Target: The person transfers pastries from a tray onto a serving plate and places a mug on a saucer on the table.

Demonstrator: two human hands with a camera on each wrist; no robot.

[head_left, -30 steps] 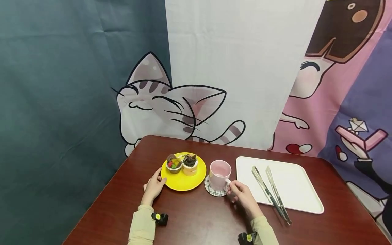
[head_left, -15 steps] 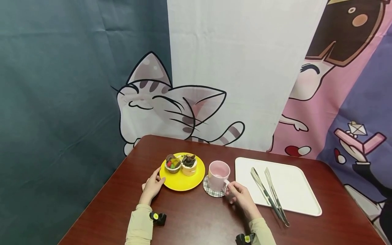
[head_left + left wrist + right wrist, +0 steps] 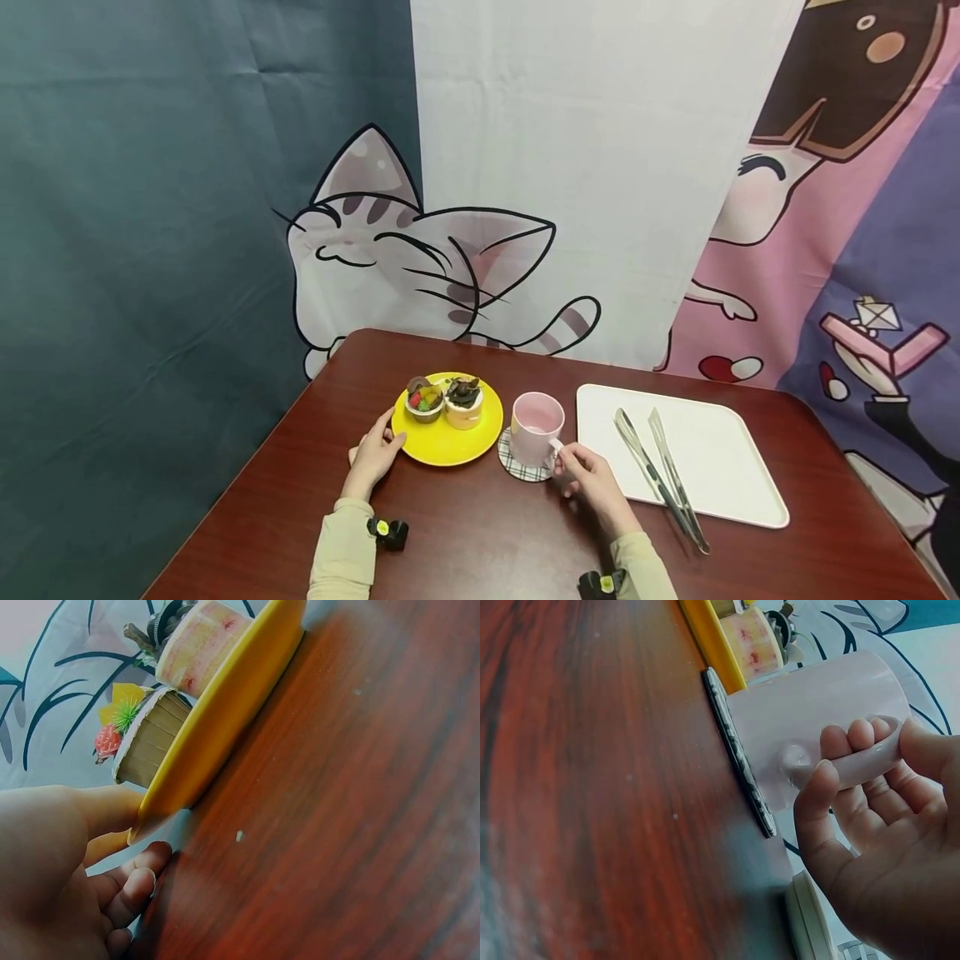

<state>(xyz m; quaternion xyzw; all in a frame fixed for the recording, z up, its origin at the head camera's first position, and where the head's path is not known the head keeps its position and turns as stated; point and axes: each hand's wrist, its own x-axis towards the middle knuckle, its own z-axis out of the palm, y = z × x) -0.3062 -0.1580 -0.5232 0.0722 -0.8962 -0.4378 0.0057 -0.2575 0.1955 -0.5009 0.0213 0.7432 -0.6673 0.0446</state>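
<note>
A yellow plate [image 3: 442, 450] bears two small desserts: a fruit-topped tart [image 3: 425, 402] and a round cake [image 3: 463, 408] with dark chocolate pieces. My left hand [image 3: 375, 452] pinches the plate's left rim, thumb on top and fingers at the edge, as the left wrist view shows. A pink mug [image 3: 534, 433] stands upright on a round checked coaster [image 3: 517, 469] to the right of the plate. My right hand [image 3: 592, 479] holds the mug's handle [image 3: 870, 761], with fingers through the loop and the thumb on its outside.
A white tray [image 3: 735, 450] lies on the right of the brown table [image 3: 465, 533]. Metal tongs [image 3: 663, 479] rest across it, their handle end reaching over its front edge. Printed curtains [image 3: 615, 167] hang behind the table.
The view shifts slightly. Both hands stay on the plate and the mug handle, and neither thing has visibly moved on the table.
</note>
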